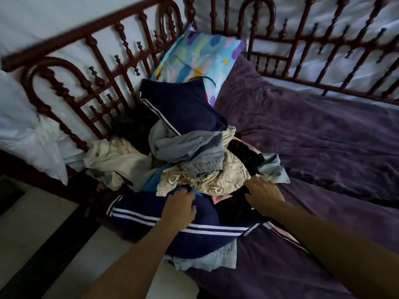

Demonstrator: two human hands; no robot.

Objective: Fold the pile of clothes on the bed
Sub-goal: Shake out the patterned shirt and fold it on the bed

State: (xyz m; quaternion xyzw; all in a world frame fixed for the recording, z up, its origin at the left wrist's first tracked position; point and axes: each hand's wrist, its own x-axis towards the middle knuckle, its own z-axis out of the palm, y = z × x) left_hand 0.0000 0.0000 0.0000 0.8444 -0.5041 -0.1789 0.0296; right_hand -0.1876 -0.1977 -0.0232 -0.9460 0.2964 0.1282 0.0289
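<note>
Pile (190,152) beside left rail (86,32); purple blanket (323,137) spreads rightward.

A pile of clothes (194,160) is lying on a bed (323,137) covered in purple, with a bright pillow (200,59) leaning behind it against a dark red rail (101,83). The left hand (180,203) is curling its fingers into a navy garment (151,221) with white stripes, just under a cream printed cloth (207,180). The right hand (264,190) is resting with spread fingers on a black cloth (235,210). Jeans (200,152) are sitting on top.
</note>
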